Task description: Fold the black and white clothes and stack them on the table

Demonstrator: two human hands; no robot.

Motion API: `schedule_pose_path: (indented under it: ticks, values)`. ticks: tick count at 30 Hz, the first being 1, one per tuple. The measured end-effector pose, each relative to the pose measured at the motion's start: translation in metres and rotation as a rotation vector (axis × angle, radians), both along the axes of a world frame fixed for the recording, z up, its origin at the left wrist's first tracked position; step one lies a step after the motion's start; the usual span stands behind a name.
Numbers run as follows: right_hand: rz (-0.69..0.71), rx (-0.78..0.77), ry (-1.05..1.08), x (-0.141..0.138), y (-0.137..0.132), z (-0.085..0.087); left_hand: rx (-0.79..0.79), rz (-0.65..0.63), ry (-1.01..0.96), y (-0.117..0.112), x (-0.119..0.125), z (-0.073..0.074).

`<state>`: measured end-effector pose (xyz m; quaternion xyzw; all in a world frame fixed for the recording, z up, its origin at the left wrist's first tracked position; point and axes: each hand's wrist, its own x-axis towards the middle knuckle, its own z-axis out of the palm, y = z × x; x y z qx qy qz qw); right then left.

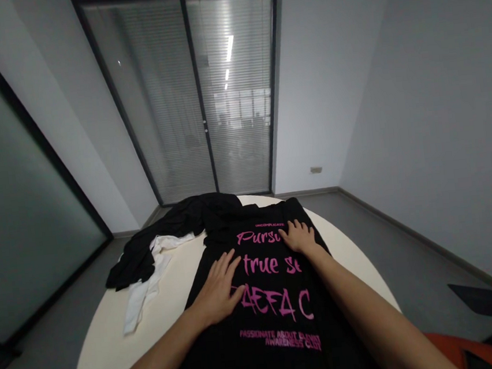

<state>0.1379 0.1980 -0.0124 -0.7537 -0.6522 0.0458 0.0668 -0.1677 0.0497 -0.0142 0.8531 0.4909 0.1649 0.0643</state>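
A black T-shirt (276, 280) with pink lettering lies spread on the round table, its right side folded over so that the print is cut off there. My left hand (220, 287) rests flat on the left part of the shirt, fingers spread beside the lettering. Farther up, my right hand (298, 237) lies on the shirt's upper right part, fingers apart and covering the end of a printed line. Neither hand grips anything. The near end of the shirt runs out of view at the bottom.
Crumpled black clothing (172, 226) lies at the table's far left, with a white garment (145, 293) partly under it. The pale round table (100, 343) has a curved edge. An orange chair (457, 350) stands at the lower right. Beyond are glass panels with blinds (239, 110).
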Motion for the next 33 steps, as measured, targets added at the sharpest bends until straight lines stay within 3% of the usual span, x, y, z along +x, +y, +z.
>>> schedule_pose_path:
  ticks: [6,9,14,18,25,30,33]
  values:
    - [-0.029,-0.035,-0.051,-0.007,-0.002,-0.006,-0.143,0.053,0.102,-0.016,-0.006,0.003]
    - [-0.041,0.006,-0.066,-0.009,-0.003,-0.007,-0.159,0.087,0.089,-0.010,-0.006,0.005]
    - [-0.040,0.118,-0.087,-0.011,-0.007,-0.014,0.017,0.333,0.010,0.036,-0.011,0.011]
    - [-0.047,0.179,-0.083,-0.011,-0.011,-0.016,0.023,0.471,-0.004,0.075,-0.021,0.006]
    - [-0.012,0.182,-0.065,-0.011,-0.013,-0.011,0.172,0.389,-0.010,0.092,-0.035,-0.024]
    - [0.203,0.252,-0.130,-0.024,0.003,0.003,0.207,0.360,-0.008,0.093,-0.033,-0.027]
    - [0.292,0.253,-0.065,-0.043,0.023,0.016,0.232,0.359,-0.014,0.093,-0.032,-0.026]
